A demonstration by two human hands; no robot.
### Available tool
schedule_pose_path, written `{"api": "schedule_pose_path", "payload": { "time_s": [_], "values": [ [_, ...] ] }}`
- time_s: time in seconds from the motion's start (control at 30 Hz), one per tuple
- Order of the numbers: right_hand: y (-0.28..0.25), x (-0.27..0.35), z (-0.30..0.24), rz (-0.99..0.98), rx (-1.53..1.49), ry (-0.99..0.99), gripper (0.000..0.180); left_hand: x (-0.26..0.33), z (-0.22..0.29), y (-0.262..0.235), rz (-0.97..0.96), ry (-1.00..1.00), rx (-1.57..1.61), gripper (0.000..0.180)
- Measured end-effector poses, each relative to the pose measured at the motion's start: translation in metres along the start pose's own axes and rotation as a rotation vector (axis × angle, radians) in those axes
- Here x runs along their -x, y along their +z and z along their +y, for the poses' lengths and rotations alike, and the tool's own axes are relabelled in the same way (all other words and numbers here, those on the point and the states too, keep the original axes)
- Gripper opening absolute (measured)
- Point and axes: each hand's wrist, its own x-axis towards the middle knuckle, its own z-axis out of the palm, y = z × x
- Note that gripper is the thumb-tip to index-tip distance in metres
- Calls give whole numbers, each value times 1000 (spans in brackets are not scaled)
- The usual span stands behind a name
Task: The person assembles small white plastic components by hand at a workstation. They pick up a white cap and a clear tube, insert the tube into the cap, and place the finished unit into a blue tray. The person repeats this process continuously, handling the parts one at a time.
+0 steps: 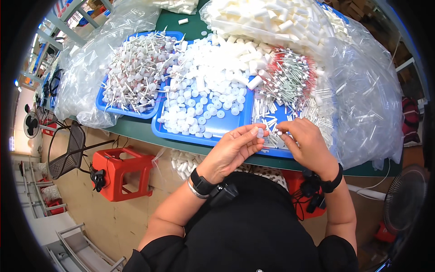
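Pinching translucent disc [260, 133] with left hand [233, 149], thumb against forefinger; pinching white piece [279, 133], too small to identify, with right hand [309, 144] just beside; beyond left hand, loose discs [207, 115] in blue tray [233, 123]; beyond right hand, red-wired parts [291, 76]

We've got a red stool [115, 183] on the tan floor [131, 222], blk gear [97, 177] at its L side, blk mesh chair [68, 154] just L of it, sm. fan [31, 123] beyond; on our R, 2nd red stool [292, 177], partly hidden, plus lg. dk. fan [404, 199] near R edge of view
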Motion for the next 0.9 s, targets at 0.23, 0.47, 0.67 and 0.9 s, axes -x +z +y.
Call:
{"api": "schedule_pose_path", "payload": {
  "time_s": [0.23, 0.47, 0.67, 0.9],
  "values": [
    [-4, 5, 0, 4, 140, -67, 13, 2, -2, 0, -6, 35, 22, 36],
    [-3, 4, -5, 114, 195, -83, 12, 5, -5, 8, 65, 163, -123, 37],
    [-5, 2, -8, 95, 284, -135, 14, 6, -6, 9, 85, 159, -110, 37],
    [-3, 3, -11, 75, 315, -188, 14, 3, -8, 8, 107, 172, -73, 33]
  ]
}}
